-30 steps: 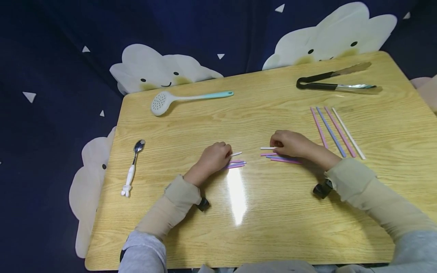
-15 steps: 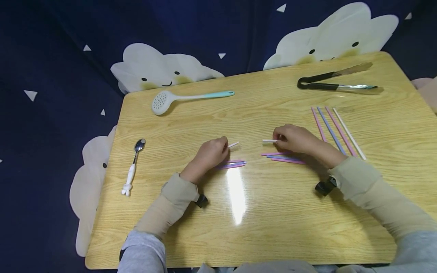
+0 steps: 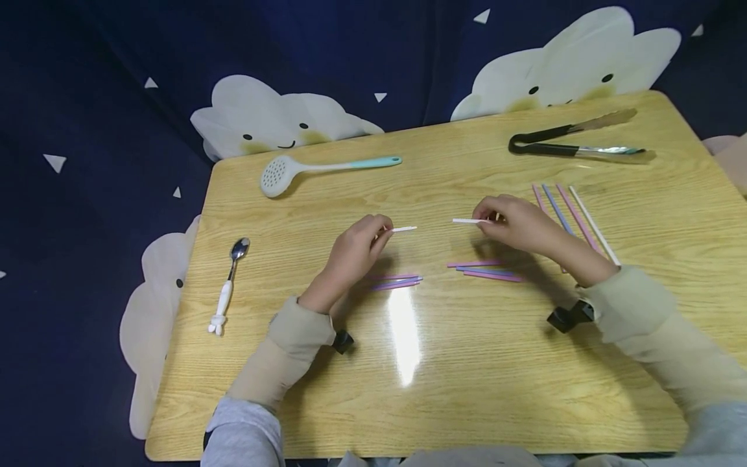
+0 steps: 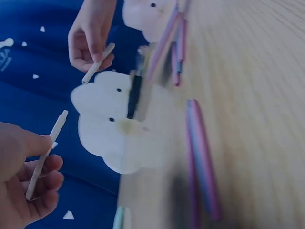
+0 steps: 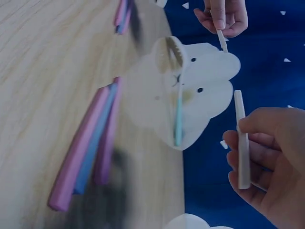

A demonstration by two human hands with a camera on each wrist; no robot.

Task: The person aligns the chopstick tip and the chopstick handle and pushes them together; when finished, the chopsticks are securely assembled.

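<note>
My left hand (image 3: 353, 250) pinches a short white stick (image 3: 404, 229) between thumb and fingers, above the table. The left wrist view shows that this stick (image 4: 46, 155) has a narrower tip. Opposite it, my right hand (image 3: 516, 224) pinches another short white stick (image 3: 465, 220), also raised. The two sticks point toward each other with a gap between. Below my left hand lies a small group of pink and blue sticks (image 3: 399, 282). A second pink and blue group (image 3: 484, 270) lies below my right hand.
Longer pink, blue and white sticks (image 3: 594, 224) lie at the right, partly behind my right arm. Black-handled tongs (image 3: 545, 149) rest at the back right, a slotted skimmer (image 3: 280, 176) at the back left, and a white-handled spoon (image 3: 224, 298) on the left of the wooden table (image 3: 467, 389).
Both hands have lifted their white sticks up off the table and moved toward its back, away from the pink and blue groups, which stay in place.
</note>
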